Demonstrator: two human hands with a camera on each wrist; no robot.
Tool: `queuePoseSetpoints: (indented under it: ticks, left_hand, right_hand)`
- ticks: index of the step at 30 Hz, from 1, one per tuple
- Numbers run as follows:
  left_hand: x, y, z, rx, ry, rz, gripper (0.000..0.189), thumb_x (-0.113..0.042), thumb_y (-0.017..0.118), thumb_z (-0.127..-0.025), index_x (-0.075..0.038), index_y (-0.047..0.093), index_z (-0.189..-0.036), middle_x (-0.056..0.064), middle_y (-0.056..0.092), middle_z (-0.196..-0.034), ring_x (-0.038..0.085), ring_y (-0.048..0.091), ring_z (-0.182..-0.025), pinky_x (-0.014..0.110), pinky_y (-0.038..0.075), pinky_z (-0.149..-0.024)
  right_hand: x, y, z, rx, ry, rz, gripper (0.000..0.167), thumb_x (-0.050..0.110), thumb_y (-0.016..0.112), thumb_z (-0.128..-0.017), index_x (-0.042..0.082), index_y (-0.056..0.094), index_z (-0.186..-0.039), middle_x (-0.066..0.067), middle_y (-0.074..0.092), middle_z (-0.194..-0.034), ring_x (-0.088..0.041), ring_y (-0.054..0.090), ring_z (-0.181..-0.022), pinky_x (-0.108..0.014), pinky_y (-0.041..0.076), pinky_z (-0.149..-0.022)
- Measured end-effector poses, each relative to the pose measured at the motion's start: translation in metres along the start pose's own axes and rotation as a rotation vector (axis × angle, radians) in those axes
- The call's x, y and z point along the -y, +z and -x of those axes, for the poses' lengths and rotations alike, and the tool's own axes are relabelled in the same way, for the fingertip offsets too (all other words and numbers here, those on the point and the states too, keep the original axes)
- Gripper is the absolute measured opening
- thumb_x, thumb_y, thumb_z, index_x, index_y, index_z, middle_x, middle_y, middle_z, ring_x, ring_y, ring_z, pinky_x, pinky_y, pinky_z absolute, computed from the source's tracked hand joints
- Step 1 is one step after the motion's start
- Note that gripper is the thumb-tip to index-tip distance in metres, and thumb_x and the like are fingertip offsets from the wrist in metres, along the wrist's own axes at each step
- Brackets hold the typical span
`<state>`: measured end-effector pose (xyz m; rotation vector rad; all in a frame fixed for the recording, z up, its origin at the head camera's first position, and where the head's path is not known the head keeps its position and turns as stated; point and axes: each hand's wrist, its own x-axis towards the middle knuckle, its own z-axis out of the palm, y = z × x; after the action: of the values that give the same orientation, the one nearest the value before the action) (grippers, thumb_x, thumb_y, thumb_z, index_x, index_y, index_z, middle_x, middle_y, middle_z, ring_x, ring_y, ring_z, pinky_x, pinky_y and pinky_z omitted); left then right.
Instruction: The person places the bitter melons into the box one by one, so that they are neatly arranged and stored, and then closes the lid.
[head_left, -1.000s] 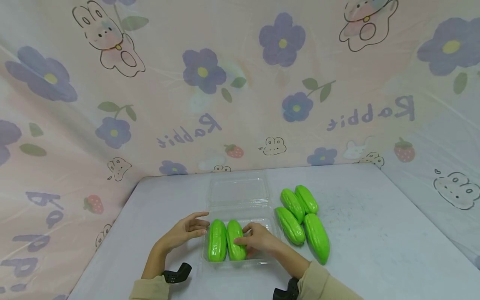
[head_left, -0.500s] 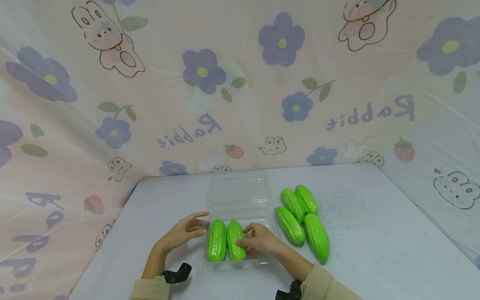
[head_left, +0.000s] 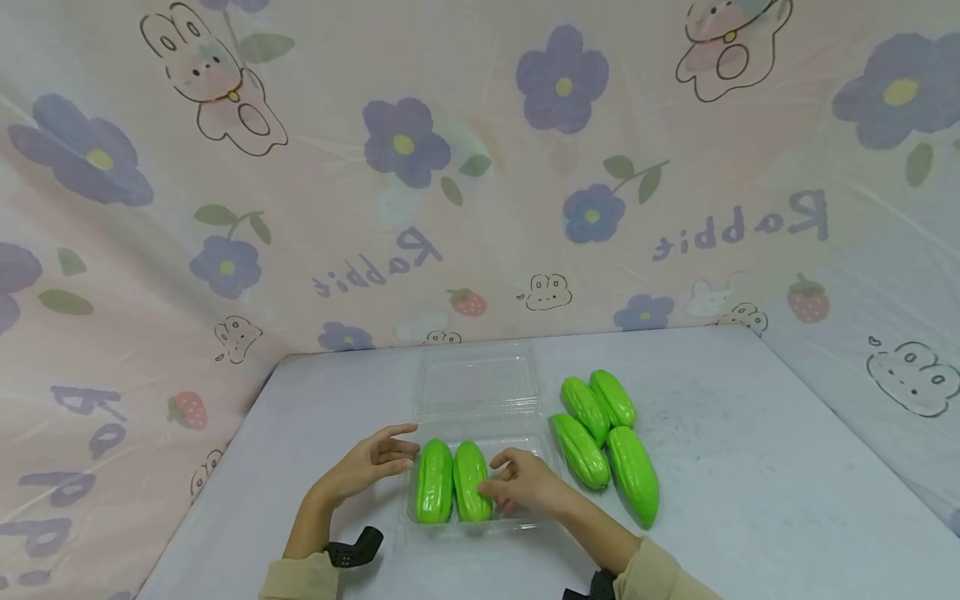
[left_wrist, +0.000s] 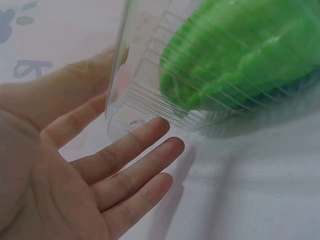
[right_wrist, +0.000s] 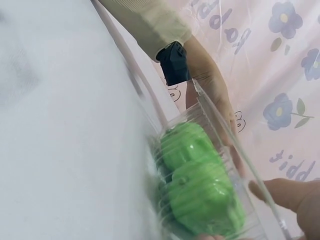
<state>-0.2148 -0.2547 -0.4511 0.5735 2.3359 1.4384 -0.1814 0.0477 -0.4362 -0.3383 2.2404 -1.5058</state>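
An open clear plastic clamshell box point(head_left: 525, 523) holds two bright green, ridged gourds point(head_left: 435, 483) lying side by side in its left part. My left hand point(head_left: 366, 463) is beside the box's left wall, its fingers extended. In the left wrist view, the fingertips point(left_wrist: 167, 146) are right by the ribbed wall, with a gourd point(left_wrist: 240, 55) showing through the plastic. My right hand point(head_left: 523, 483) is loosely bent over the right part of the box. Its thumb overlaps the right gourd's point(head_left: 471, 483) edge, and the fingers do not wrap round it. Some right fingers are hidden.
Several more green gourds point(head_left: 633, 475) lie grouped on the white table point(head_left: 750, 467) to the right of the box. The box's lid point(head_left: 477, 377) is folded back flat behind it. A printed curtain point(head_left: 480, 200) hangs along the table's back and left.
My right hand has slid slightly to the right, drawing its thumb off the middle of the right gourd to its edge. The left hand and both boxed gourds stay where they were.
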Motion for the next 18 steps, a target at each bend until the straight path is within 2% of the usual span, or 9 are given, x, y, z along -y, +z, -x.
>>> queuePoseSetpoints:
  ticks: [9, 18]
  left_hand:
    - [0.0, 0.0, 0.0, 0.003, 0.004, 0.005, 0.063, -0.025, 0.06, -0.096, -0.006, 0.031, -0.149, 0.029, 0.052, -0.138, 0.043, 0.053, -0.126, 0.034, 0.054, -0.096]
    - [0.001, 0.0, -0.001, 0.003, 0.001, 0.001, 0.063, -0.025, 0.06, -0.096, -0.006, 0.031, -0.149, 0.028, 0.052, -0.138, 0.043, 0.053, -0.127, 0.037, 0.053, -0.098]
  right_hand:
    - [0.0, -0.002, 0.007, -0.001, -0.063, -0.035, 0.055, 0.02, 0.074, -0.085, -0.012, 0.05, -0.122, -0.012, 0.067, -0.087, -0.013, 0.064, -0.069, -0.033, 0.059, -0.065]
    - [0.005, -0.005, 0.018, 0.007, -0.099, -0.064, 0.053, 0.018, 0.072, -0.086, -0.014, 0.05, -0.122, -0.013, 0.068, -0.088, -0.013, 0.064, -0.072, -0.029, 0.058, -0.066]
